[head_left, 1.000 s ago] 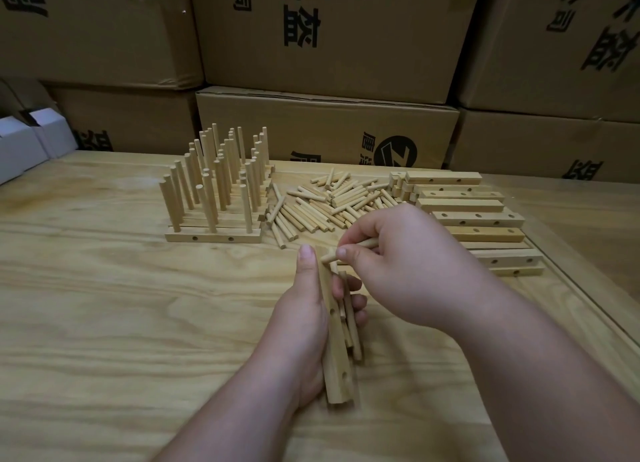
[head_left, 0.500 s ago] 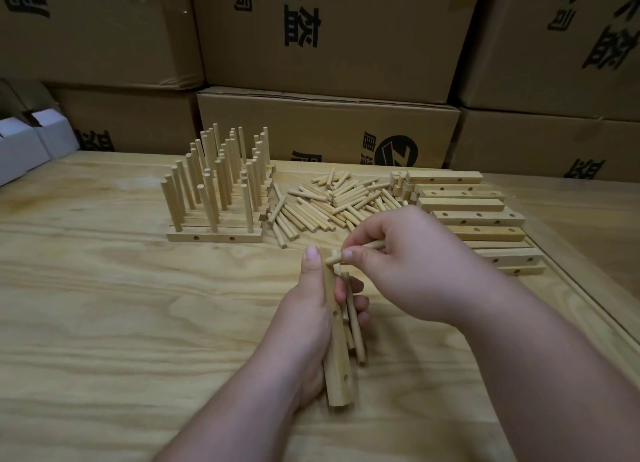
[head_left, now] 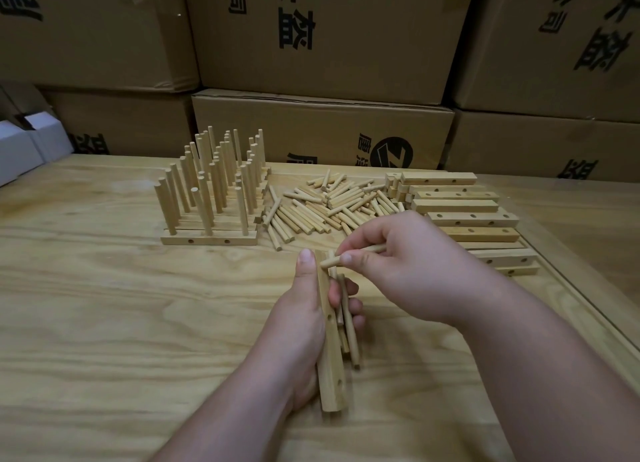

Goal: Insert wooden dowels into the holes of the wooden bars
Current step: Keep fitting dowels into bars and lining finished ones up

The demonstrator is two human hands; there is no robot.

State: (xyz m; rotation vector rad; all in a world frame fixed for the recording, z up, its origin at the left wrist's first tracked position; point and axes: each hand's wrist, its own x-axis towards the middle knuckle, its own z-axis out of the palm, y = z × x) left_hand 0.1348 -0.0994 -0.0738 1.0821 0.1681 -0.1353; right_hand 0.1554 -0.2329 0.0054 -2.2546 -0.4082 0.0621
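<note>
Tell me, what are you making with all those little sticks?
A person is fitting wooden dowels into bars with holes. The left hand grips one bar along with a few spare dowels, while the right hand pinches a single dowel and brings its tip to the bar's far end. Finished bars with upright dowels stand at the back left, loose dowels lie in the middle, and empty bars wait on the right.

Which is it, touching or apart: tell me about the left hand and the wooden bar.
Touching. The head view shows the left hand gripping the wooden bar, thumb lying along its top edge and fingers curled round its far side.
</note>
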